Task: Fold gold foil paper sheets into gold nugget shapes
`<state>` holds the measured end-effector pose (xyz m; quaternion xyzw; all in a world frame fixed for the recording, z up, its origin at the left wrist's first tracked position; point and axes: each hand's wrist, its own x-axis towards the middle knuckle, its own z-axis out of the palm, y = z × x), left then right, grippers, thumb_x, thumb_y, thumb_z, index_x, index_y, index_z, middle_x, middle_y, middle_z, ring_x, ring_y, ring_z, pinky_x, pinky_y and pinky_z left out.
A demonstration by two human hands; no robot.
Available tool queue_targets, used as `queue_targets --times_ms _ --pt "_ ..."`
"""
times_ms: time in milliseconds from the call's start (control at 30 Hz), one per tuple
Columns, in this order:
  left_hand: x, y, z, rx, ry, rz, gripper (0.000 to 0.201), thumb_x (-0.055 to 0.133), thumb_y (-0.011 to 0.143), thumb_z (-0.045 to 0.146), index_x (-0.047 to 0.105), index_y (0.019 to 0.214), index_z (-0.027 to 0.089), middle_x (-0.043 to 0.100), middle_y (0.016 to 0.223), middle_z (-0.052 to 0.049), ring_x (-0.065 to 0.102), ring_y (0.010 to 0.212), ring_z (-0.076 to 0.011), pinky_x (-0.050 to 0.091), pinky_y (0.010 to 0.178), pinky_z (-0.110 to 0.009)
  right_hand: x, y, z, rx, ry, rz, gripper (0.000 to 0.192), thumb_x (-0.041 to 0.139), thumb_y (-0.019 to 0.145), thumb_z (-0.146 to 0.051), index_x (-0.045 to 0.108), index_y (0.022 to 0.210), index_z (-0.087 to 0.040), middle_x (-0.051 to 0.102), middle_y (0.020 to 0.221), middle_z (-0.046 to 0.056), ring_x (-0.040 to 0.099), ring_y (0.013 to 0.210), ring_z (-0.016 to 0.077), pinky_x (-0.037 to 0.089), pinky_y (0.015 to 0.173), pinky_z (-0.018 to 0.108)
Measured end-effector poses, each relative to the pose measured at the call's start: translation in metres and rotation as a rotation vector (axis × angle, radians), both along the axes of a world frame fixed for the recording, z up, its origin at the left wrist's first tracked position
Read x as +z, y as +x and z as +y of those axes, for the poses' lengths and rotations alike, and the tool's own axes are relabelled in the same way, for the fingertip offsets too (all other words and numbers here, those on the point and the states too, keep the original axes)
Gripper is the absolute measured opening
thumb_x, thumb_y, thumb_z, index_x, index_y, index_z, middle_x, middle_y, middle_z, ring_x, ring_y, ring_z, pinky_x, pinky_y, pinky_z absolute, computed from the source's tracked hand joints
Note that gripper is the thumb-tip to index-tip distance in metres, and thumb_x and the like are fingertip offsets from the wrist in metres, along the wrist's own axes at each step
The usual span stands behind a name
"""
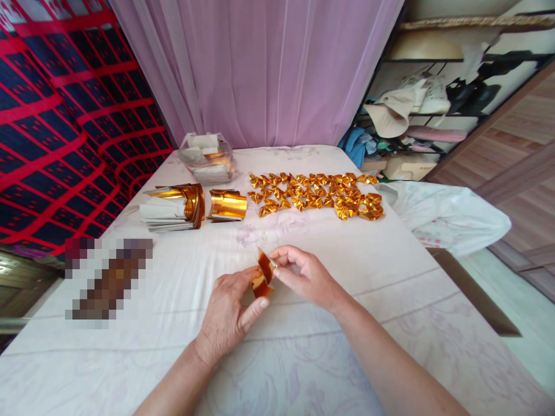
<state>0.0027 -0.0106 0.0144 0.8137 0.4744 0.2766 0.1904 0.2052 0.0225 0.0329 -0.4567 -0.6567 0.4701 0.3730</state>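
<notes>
Plainly, the thing in hand is a small piece of gold foil paper (262, 276), held just above the white sheet (303, 346) near the middle of the bed, on the near side. It appears very light and thin, glossy and likely a little slippery, and it creases readily; judged from its look, a careless pinch would crumple or tear it. The safest hold would be at its edges and folded corners, with fingertips only, as is being done.

The left hand (228, 315) comes in from the near left, back of the hand up, wrist low over the sheet. Its thumb and fingers are closed narrowly on the lower part of the paper, the forefinger lying stretched out beneath it.

The right hand (303, 277) reaches in from the near right, the forearm crossing the sheet at a slant. Its thumb and forefinger pinch the upper edge of the same piece, the remaining fingers curled loosely behind. Both hands meet at the paper, fingertips nearly touching.

Farther off, a spread of finished gold folded pieces (318, 195) lies at the far middle of the bed. To its left stand two curled stacks of foil sheets (195, 205), and behind them a clear plastic bag (208, 156) of more paper. A pink curtain (260, 69) hangs at the far end.
</notes>
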Motion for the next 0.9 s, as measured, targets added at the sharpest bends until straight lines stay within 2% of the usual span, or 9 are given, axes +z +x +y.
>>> queue_targets --times_ms 100,200,300,367,500,567,633,800,900 --pt "0.003 0.002 -0.002 0.076 -0.027 -0.041 0.058 0.041 0.089 0.067 0.062 0.117 0.021 0.074 0.101 -0.008 0.068 0.091 -0.0263 0.05 0.083 -0.04 0.006 -0.003 -0.006 0.004 0.109 -0.084 0.023 0.057 0.081 -0.023 0.064 0.103 -0.023 0.072 0.093 0.002 0.066 0.087 0.0175 0.05 0.082 0.031" --pt "0.004 0.005 -0.004 0.145 -0.012 -0.041 0.049 0.048 0.087 0.063 0.065 0.102 0.02 0.073 0.087 -0.007 0.067 0.082 -0.0244 0.051 0.079 -0.038 0.01 -0.008 -0.01 0.031 0.214 -0.126 0.024 0.058 0.082 -0.023 0.065 0.105 -0.024 0.072 0.089 0.002 0.066 0.091 0.0184 0.049 0.087 0.032" --pt "0.001 0.006 -0.003 0.183 -0.005 -0.063 0.037 0.047 0.091 0.053 0.065 0.088 0.02 0.07 0.078 -0.005 0.066 0.077 -0.022 0.051 0.076 -0.035 0.011 -0.012 -0.013 0.085 0.259 -0.114 0.023 0.055 0.086 -0.022 0.065 0.107 -0.024 0.072 0.09 0.002 0.065 0.092 0.0176 0.049 0.088 0.031" --pt "-0.004 0.005 -0.003 0.216 -0.04 -0.123 0.032 0.045 0.093 0.046 0.064 0.09 0.021 0.07 0.079 -0.004 0.066 0.076 -0.0202 0.05 0.074 -0.032 0.009 -0.014 -0.014 0.079 0.261 -0.096 0.022 0.055 0.088 -0.023 0.066 0.106 -0.024 0.072 0.093 0.002 0.066 0.091 0.0166 0.05 0.086 0.03" --pt "-0.01 0.002 0.001 0.256 -0.203 -0.322 0.033 0.042 0.094 0.043 0.065 0.097 0.02 0.069 0.078 -0.002 0.063 0.073 -0.0163 0.049 0.069 -0.026 -0.001 -0.008 -0.006 -0.121 0.241 -0.085 0.015 0.053 0.087 -0.029 0.066 0.093 -0.022 0.071 0.088 0.003 0.066 0.08 0.0154 0.05 0.074 0.026" --pt "-0.01 0.002 0.003 0.256 -0.274 -0.451 0.037 0.043 0.093 0.048 0.066 0.098 0.019 0.069 0.082 -0.002 0.063 0.077 -0.016 0.05 0.07 -0.025 -0.006 -0.003 -0.001 -0.289 0.219 -0.106 0.015 0.054 0.084 -0.033 0.064 0.087 -0.021 0.07 0.085 0.003 0.064 0.076 0.016 0.049 0.067 0.025" --pt "-0.009 0.003 0.005 0.245 -0.339 -0.571 0.042 0.045 0.091 0.053 0.066 0.103 0.019 0.071 0.088 -0.003 0.064 0.082 -0.0171 0.051 0.074 -0.026 -0.01 0.002 0.004 -0.359 0.169 -0.135 0.019 0.057 0.081 -0.038 0.063 0.087 -0.021 0.069 0.085 0.004 0.063 0.077 0.0171 0.048 0.066 0.025" --pt "-0.016 0.005 0.007 0.215 -0.483 -0.725 0.055 0.05 0.088 0.055 0.056 0.128 0.018 0.073 0.096 -0.006 0.068 0.086 -0.019 0.054 0.08 -0.032 -0.012 0.006 0.006 -0.098 -0.09 -0.12 0.043 0.045 0.087 -0.056 0.056 0.067 -0.02 0.06 0.063 -0.001 0.058 0.064 0.0158 0.043 0.058 0.024" --pt "-0.022 0.004 0.008 0.269 -0.464 -0.75 0.06 0.053 0.087 0.053 0.051 0.135 0.017 0.073 0.095 -0.005 0.067 0.088 -0.0183 0.054 0.079 -0.031 -0.014 0.004 0.004 -0.023 -0.13 -0.041 0.05 0.038 0.089 -0.062 0.051 0.064 -0.021 0.055 0.061 -0.001 0.056 0.063 0.015 0.04 0.054 0.023"
